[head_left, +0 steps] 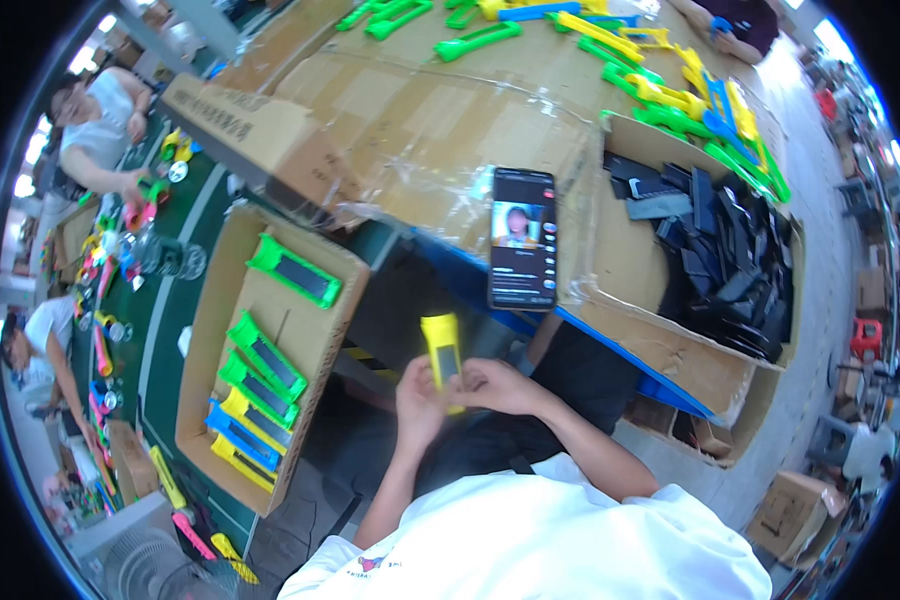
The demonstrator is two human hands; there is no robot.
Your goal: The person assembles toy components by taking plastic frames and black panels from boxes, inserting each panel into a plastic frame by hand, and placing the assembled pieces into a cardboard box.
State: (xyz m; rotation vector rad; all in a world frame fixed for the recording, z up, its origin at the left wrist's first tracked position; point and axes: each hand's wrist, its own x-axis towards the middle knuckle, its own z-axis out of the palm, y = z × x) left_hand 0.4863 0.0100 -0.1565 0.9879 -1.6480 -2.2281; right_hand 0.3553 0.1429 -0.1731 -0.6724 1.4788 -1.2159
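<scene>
We see a yellow plastic piece (444, 350) before us, the left hand (420, 398) with fingers curled against its side, the right hand (498, 386) pinching its near end, presumably for steadiness; boxed black pieces (735, 260) lie within reach, probably for convenience

the yellow piece (438, 333) looks like smooth plastic, with a dark strip (447, 362) that looks matt. the tray (322, 330) is brown cardboard, dull and papery. glossy clear tape (490, 90) shines over the matt cardboard sheet (420, 130). the phone (523, 275) has a glossy screen. the black parts (735, 250) look plastic. the shirt (530, 530) is matt cloth.
</scene>
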